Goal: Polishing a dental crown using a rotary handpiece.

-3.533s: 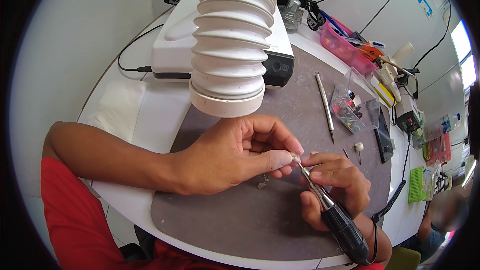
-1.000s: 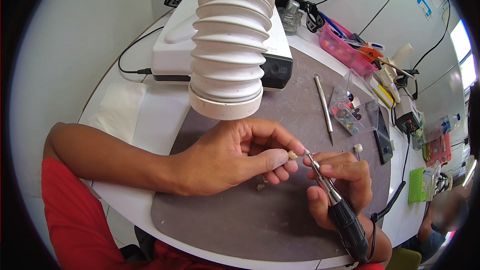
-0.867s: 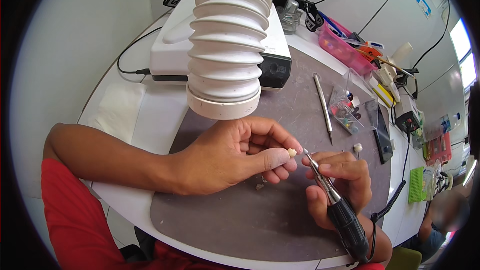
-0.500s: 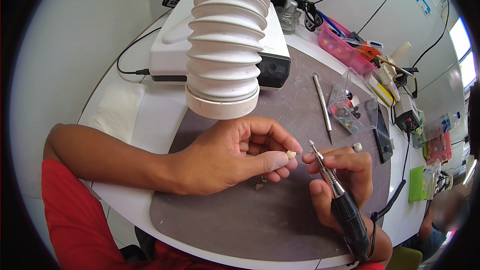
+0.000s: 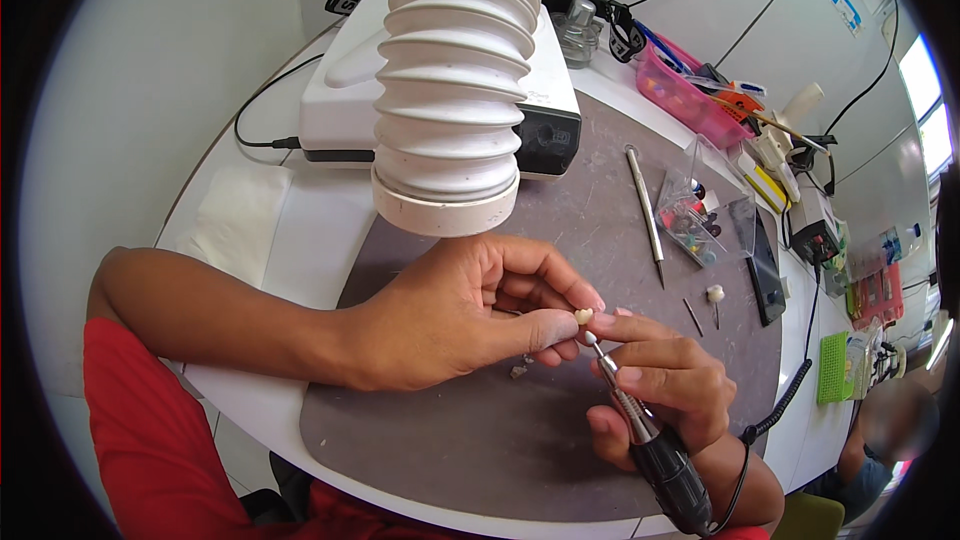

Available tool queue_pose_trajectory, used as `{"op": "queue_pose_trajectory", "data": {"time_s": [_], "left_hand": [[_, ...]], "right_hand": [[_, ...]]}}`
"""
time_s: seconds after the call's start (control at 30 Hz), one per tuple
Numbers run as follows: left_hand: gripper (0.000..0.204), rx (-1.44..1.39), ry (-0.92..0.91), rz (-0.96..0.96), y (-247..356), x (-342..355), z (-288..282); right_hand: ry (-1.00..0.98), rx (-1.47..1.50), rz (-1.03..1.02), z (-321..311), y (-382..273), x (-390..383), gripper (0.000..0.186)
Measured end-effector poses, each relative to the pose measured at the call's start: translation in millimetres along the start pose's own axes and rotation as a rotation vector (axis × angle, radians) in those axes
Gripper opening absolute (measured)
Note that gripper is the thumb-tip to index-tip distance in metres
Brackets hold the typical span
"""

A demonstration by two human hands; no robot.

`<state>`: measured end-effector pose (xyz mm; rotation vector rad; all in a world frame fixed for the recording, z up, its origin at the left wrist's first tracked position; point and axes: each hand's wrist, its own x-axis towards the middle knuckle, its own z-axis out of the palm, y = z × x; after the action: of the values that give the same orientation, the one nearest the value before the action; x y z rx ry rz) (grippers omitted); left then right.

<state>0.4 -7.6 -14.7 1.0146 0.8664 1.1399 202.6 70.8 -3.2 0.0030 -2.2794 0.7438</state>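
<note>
My left hand (image 5: pixel 470 325) pinches a small tooth-shaped dental crown (image 5: pixel 583 317), cream in colour, between thumb and fingertips. In my right hand (image 5: pixel 680 380) is a rotary handpiece (image 5: pixel 672 470) with a silver neck and black body, held like a pen. Its pale pointed bur (image 5: pixel 591 338) sits right by the lower side of the crown; whether it touches cannot be made out. My two hands meet at the fingertips over the brown mat (image 5: pixel 440 460). Dark crumbs lie on the mat under my left fingers.
A white ribbed suction hose (image 5: pixel 450 90) hangs above my left hand, before a white machine (image 5: pixel 335 90). To the right lie a metal-tipped tool (image 5: pixel 645 210), a clear box of small parts (image 5: pixel 700 215), a bur (image 5: pixel 693 318), a white-headed bit (image 5: pixel 715 294) and a phone (image 5: pixel 767 270).
My right hand has moved left and slightly down, bringing the handpiece's bur in beside the crown. The small bur on the mat is now uncovered. My left hand has barely moved.
</note>
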Motion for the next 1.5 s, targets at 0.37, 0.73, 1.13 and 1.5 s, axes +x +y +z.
{"op": "queue_pose_trajectory", "data": {"time_s": [0.37, 0.73, 1.13, 1.5], "left_hand": [[0.022, 0.021, 0.006, 0.028, -1, 0, 1], [0.018, -0.011, 0.009, 0.049, -3, 1, 1], [0.019, -0.042, 0.000, 0.026, -1, 0, 1], [0.020, -0.039, 0.006, 0.026, -1, 0, 1]], "right_hand": [[0.002, 0.009, -0.004, 2, 2, 1, 0.036], [-0.001, -0.060, -0.014, -2, 10, -6, 0.036], [0.080, -0.072, 0.008, 1, 8, -2, 0.031], [0.062, -0.153, 0.006, 0, 5, 1, 0.030]]}}
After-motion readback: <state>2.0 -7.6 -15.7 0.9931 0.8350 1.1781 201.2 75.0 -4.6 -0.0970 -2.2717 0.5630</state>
